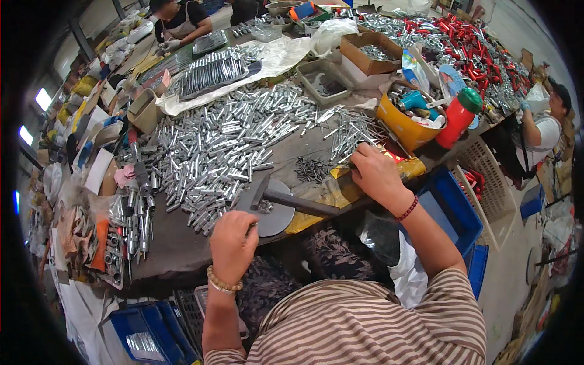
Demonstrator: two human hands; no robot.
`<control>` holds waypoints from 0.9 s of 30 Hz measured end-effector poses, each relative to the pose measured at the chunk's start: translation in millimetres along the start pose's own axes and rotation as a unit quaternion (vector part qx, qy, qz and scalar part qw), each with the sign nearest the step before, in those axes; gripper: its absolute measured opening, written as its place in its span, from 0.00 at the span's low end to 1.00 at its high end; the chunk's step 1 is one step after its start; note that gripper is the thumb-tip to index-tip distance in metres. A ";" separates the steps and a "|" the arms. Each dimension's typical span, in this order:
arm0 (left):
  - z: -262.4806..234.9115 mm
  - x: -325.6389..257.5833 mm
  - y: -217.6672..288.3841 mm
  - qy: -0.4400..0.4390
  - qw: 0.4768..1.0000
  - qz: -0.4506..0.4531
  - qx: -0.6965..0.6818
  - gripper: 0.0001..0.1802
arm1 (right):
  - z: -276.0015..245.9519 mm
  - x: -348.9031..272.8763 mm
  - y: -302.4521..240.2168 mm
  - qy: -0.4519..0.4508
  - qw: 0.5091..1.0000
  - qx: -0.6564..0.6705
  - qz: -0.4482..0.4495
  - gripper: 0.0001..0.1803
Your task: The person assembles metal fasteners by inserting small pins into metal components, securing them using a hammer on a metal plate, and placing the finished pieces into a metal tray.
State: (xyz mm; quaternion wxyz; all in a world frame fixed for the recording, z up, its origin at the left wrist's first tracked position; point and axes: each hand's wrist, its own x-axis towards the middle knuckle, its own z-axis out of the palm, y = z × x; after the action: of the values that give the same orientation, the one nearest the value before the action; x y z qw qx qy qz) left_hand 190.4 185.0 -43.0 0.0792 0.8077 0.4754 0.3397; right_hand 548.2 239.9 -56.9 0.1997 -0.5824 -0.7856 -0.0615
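Observation:
My left hand (233, 243) is closed beside the left edge of a round grey plate (280, 224); a small dark bit shows between its fingertips, too small to name. Across the plate lies a hammer (298, 201), its handle pointing right. My right hand (379, 175) reaches to a heap of thin metal rods (356, 132), fingers pinched together; what they hold, if anything, is hidden. Between the rods and the plate sits a little pile of short dark pins (311, 170). A broad heap of shiny metal tubes (225, 143) spreads over the table's left and middle.
At the right stand a yellow container (406, 125) of tools and a red bottle with a green cap (459, 118). Behind are a grey tub (325, 82) and a tray of metal tubes (213, 73). Blue crates (453, 207) sit beside my right arm. Other people work farther off.

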 end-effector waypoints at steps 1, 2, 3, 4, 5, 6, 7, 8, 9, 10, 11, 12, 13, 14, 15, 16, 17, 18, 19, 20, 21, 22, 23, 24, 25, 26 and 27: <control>3.4 -1.0 -2.0 -0.008 1.000 0.003 -0.010 0.09 | 1.8 -0.3 -0.5 0.008 1.000 0.003 -0.015 0.11; 4.9 -2.4 -3.7 -0.017 1.000 0.006 -0.020 0.09 | 3.6 -0.3 -0.9 0.015 0.999 0.006 -0.030 0.11; 3.8 -5.1 -4.1 -0.017 1.000 -0.008 -0.025 0.09 | 4.2 -0.8 -1.6 0.013 0.999 0.010 -0.033 0.11; 2.6 -6.6 -3.9 -0.018 1.000 -0.014 -0.021 0.09 | 3.8 -1.0 -2.4 0.025 0.998 0.027 -0.043 0.12; 1.7 -6.9 -3.4 0.003 0.999 -0.024 -0.026 0.10 | 3.5 -0.8 -3.5 0.037 0.997 0.045 -0.054 0.12; 0.5 -9.1 -2.8 0.024 0.999 -0.036 -0.029 0.10 | 4.0 -1.1 -5.0 0.033 0.996 0.053 -0.059 0.12; 1.6 -11.8 -3.5 0.024 0.998 -0.045 -0.022 0.10 | 4.4 -0.9 -6.7 0.048 0.994 0.091 -0.044 0.13; 5.0 -14.7 -5.2 0.037 0.997 -0.061 -0.031 0.09 | 5.6 -0.1 -11.0 0.063 0.989 0.130 -0.028 0.13; 9.0 -15.6 -7.4 0.050 0.995 -0.074 -0.040 0.08 | 8.3 -2.4 -21.7 0.034 0.961 0.264 0.068 0.15; 10.5 -16.8 -7.5 0.050 0.995 -0.082 -0.033 0.08 | 7.7 -2.1 -38.4 0.029 0.960 0.272 0.063 0.15; 12.0 -17.8 -7.1 0.054 0.993 -0.091 -0.050 0.07 | 4.9 -1.0 -59.3 0.020 0.894 0.435 0.101 0.15; 14.7 -18.9 -7.0 0.057 0.991 -0.097 -0.070 0.06 | 2.8 -0.8 -79.2 0.010 0.801 0.581 0.140 0.15; 16.5 -19.6 -6.7 0.043 0.989 -0.108 -0.087 0.06 | 1.8 -1.2 -97.5 -0.035 0.748 0.645 0.150 0.17; 16.1 -19.6 -4.1 0.042 0.989 -0.111 -0.084 0.06 | 7.3 -3.7 -108.2 -0.090 0.703 0.689 0.150 0.13; 14.8 -18.6 -1.3 0.046 0.992 -0.102 -0.057 0.06 | 12.2 -5.4 -118.9 -0.108 0.726 0.665 0.137 0.10; 13.2 -18.1 1.1 0.050 0.994 -0.092 -0.031 0.07 | 15.2 -5.9 -125.8 -0.126 0.748 0.640 0.124 0.08; 11.5 -18.6 2.8 0.043 0.993 -0.104 -0.024 0.07 | 15.1 -5.9 -126.2 -0.127 0.746 0.642 0.124 0.08; 11.4 -20.9 2.2 0.043 0.993 -0.107 -0.021 0.07 | 14.8 -6.6 -125.8 -0.101 0.841 0.530 0.039 0.07; 11.7 -22.9 1.0 0.049 0.991 -0.119 -0.045 0.08 | 14.5 -6.8 -126.2 -0.072 0.911 0.403 -0.047 0.06; 11.7 -24.9 -0.8 0.055 0.988 -0.131 -0.069 0.08 | 14.0 -6.1 -128.0 -0.074 0.910 0.405 -0.049 0.06; 12.0 -25.7 -2.2 0.055 0.987 -0.133 -0.069 0.08 | 11.8 -6.0 -128.8 -0.068 0.922 0.377 -0.062 0.07; 12.4 -25.4 -4.0 0.054 0.989 -0.121 -0.063 0.07 | 10.9 -5.9 -129.7 -0.062 0.932 0.349 -0.076 0.08; 12.5 -25.0 -5.3 0.053 0.991 -0.109 -0.058 0.07 | 11.7 -5.6 -131.6 -0.063 0.932 0.349 -0.076 0.08; 12.5 -23.0 -5.1 0.053 0.991 -0.109 -0.059 0.07 | 13.1 -4.4 -133.7 -0.052 0.947 0.304 -0.090 0.07; 12.1 -20.6 -3.6 0.054 0.993 -0.100 -0.044 0.07 | 14.2 -3.4 -134.7 -0.041 0.959 0.259 -0.103 0.07; 11.8 -18.6 -2.7 0.055 0.994 -0.092 -0.029 0.06 | 15.0 -2.3 -134.0 -0.041 0.960 0.258 -0.103 0.07; 10.9 -18.0 -3.0 0.055 0.994 -0.092 -0.029 0.06 | 15.9 -1.0 -134.2 -0.040 0.961 0.238 -0.134 0.08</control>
State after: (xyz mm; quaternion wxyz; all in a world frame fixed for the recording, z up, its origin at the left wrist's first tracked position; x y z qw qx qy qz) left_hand 189.3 173.9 -61.1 0.1070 0.7376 0.5416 0.3888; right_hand 418.5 202.1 -53.5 0.2912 -0.4095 -0.8556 0.1244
